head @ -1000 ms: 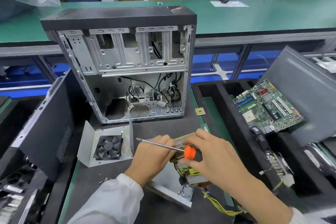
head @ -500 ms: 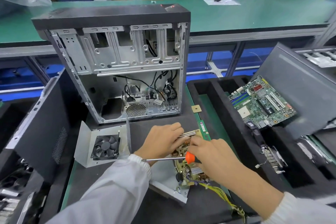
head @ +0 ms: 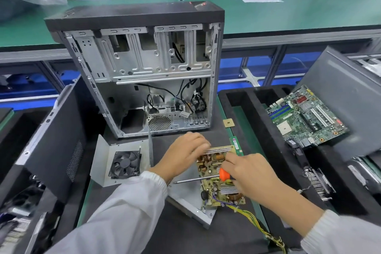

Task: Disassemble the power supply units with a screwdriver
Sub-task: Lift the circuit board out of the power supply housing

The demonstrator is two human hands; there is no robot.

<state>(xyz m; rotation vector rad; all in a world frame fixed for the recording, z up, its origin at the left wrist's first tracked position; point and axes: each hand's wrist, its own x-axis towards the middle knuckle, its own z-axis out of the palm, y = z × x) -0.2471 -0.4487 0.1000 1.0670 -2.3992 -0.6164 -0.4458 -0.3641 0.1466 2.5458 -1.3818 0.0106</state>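
Note:
The power supply circuit board [head: 214, 171], tan with heatsinks and yellow wires, lies half over its grey metal casing [head: 189, 202] on the dark mat. My left hand [head: 183, 152] grips the board's far end at the finned heatsink. My right hand [head: 249, 173] holds the screwdriver [head: 223, 175] by its orange-collared handle, the shaft pointing left across the board, fingers also touching the board. The casing's other half with a black fan [head: 125, 164] lies to the left.
An open, gutted computer case [head: 144, 68] stands just behind the hands. A dark side panel [head: 51, 150] leans at the left. A black foam tray [head: 257, 130] at the right holds a green motherboard [head: 305, 117]. A RAM stick [head: 236, 146] and CPU chip [head: 228, 123] lie nearby.
The screwdriver has swung down from over the left hand to lie low across the board. My left hand has moved up to the board's far end, and the board is more exposed.

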